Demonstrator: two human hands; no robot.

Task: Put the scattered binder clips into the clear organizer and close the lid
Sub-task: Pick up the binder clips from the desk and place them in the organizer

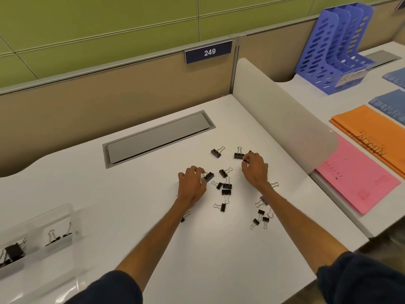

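Observation:
Several black binder clips (225, 188) lie scattered on the white desk (153, 189) in front of me. My left hand (192, 185) is curled over the desk with its fingertips pinching one black clip (208, 176). My right hand (255, 170) pinches another black clip (247, 158) at the far right of the scatter, beside a loose clip (238, 154). The clear organizer (37, 242) stands open at the lower left, with a few clips lying in its compartments.
A grey cable hatch (157, 137) is set into the desk behind the clips. A white divider panel (282, 119) bounds the desk on the right. Beyond it lie pink (355, 178) and orange folders (372, 132) and a blue file rack (337, 49).

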